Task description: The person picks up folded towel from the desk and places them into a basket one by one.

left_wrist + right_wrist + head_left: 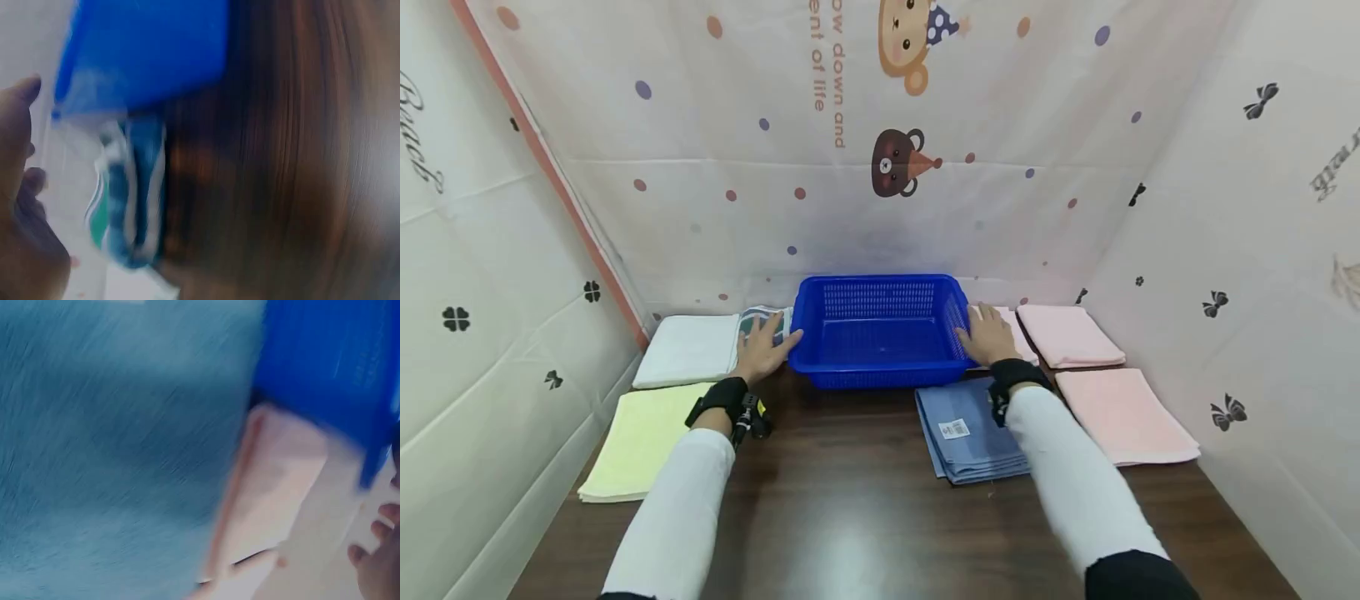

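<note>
A blue plastic basket (pixel 880 377) with perforated sides sits at the back middle of the table; I see no contents in it. My left hand (pixel 760 348) is beside its left rim, fingers spread, above a folded striped towel (pixel 147 181). In the left wrist view a small gap shows between the thumb and the basket. On the opposite side my right hand (pixel 989 335) is at the right rim, fingers extended, over a folded pink cloth (pixel 275 481). Whether it touches the rim I cannot tell. A folded blue cloth (pixel 973 454) with a white label lies below my right wrist.
Folded white (pixel 688 350) and yellow (pixel 643 437) cloths lie along the left side of the dark wooden table (pixel 842 517). Two more folded pink cloths (pixel 1070 335) lie at the right. Patterned fabric walls (pixel 820 217) enclose the back and both sides.
</note>
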The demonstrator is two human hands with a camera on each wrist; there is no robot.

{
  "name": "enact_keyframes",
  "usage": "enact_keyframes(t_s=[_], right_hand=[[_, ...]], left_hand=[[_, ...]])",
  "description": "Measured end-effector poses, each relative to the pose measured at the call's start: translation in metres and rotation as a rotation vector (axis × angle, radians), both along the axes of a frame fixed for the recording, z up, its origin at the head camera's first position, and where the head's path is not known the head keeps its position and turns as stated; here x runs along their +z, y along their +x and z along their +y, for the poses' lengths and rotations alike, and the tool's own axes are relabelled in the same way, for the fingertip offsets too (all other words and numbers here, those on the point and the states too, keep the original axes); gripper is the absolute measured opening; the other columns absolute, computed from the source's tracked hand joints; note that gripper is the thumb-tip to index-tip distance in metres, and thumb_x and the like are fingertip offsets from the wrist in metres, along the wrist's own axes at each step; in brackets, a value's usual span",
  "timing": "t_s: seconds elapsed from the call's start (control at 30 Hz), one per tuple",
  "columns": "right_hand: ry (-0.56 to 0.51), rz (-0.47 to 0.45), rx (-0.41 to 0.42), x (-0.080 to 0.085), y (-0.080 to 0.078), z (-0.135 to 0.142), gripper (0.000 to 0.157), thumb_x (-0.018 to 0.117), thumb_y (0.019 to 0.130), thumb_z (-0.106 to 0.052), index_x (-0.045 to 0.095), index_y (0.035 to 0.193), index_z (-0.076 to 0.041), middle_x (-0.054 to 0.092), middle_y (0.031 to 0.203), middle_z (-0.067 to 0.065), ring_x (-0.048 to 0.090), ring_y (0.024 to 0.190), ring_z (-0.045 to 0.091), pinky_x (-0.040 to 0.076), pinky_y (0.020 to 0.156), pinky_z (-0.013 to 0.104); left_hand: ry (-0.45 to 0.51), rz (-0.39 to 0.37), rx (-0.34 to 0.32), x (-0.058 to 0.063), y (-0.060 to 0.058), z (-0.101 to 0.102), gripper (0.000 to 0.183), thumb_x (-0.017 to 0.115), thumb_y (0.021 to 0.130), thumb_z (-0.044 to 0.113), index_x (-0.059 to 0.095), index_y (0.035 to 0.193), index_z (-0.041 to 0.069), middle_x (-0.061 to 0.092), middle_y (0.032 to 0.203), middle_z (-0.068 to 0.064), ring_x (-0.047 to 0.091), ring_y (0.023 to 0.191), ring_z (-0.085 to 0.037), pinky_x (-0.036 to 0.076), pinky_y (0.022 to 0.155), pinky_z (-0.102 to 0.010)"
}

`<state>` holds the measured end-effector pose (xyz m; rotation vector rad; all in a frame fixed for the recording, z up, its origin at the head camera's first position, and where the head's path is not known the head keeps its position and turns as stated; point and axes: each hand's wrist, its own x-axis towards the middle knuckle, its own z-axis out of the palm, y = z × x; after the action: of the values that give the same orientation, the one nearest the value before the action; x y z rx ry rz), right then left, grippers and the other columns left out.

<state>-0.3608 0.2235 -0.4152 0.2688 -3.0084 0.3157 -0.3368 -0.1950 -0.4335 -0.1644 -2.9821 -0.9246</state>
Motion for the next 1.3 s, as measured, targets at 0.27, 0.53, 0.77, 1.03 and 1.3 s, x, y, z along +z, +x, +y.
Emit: enact_keyframes(t_s=[0.27, 0.53, 0.77, 1.03, 1.3], right_hand=[[-0.283, 0.123, 0.263, -0.021, 0.040, 0.072, 0.052, 0.062, 0.097, -0.013, 0.048, 0.138, 0.016, 0.050, 0.135, 0.044, 0.043, 0.128, 0.063, 0.033, 0.107, 0.074], [-0.071, -0.166, 0.301, -0.040, 0.087, 0.100, 0.070, 0.082, 0.085, -0.031, 0.055, 0.140, 0.002, 0.041, 0.143, 0.044, 0.041, 0.129, 0.066, 0.038, 0.099, 0.077], [-0.101, -0.207, 0.259, -0.048, 0.101, 0.090, 0.074, 0.091, 0.075, -0.039, 0.059, 0.134, -0.009, 0.042, 0.128, 0.035, 0.048, 0.113, 0.054, 0.045, 0.091, 0.070], [-0.115, -0.278, 0.269, -0.055, 0.111, 0.038, 0.073, 0.088, 0.074, -0.051, 0.055, 0.128, -0.016, 0.040, 0.115, 0.017, 0.047, 0.106, 0.039, 0.048, 0.086, 0.058], [-0.089, -0.284, 0.362, -0.052, 0.119, -0.037, 0.069, 0.081, 0.083, -0.051, 0.054, 0.134, -0.014, 0.042, 0.120, 0.016, 0.045, 0.109, 0.038, 0.054, 0.083, 0.055]], left_hand=[[0.131, 0.026, 0.006, -0.019, 0.010, 0.013, 0.064, 0.034, 0.111, 0.041, 0.037, 0.153, -0.006, 0.042, 0.154, -0.032, 0.033, 0.148, -0.049, 0.024, 0.122, -0.066], [0.638, -0.291, 0.012, -0.027, 0.008, 0.012, 0.069, 0.029, 0.112, 0.046, 0.023, 0.159, -0.005, 0.043, 0.153, -0.033, 0.050, 0.138, -0.044, 0.047, 0.111, -0.054], [0.789, -0.419, -0.097, -0.042, 0.025, -0.006, 0.087, 0.013, 0.105, 0.064, 0.025, 0.159, -0.004, 0.043, 0.154, -0.032, 0.050, 0.139, -0.045, 0.050, 0.109, -0.050], [0.543, -0.486, -0.239, -0.053, 0.077, -0.020, 0.048, 0.042, 0.111, 0.027, 0.057, 0.135, -0.011, 0.071, 0.121, -0.025, 0.069, 0.101, -0.024, 0.060, 0.085, -0.036], [0.108, -0.221, -0.255, -0.049, 0.119, 0.025, 0.047, 0.059, 0.103, 0.037, 0.069, 0.122, -0.004, 0.067, 0.117, -0.016, 0.056, 0.110, -0.031, 0.048, 0.094, -0.053]])
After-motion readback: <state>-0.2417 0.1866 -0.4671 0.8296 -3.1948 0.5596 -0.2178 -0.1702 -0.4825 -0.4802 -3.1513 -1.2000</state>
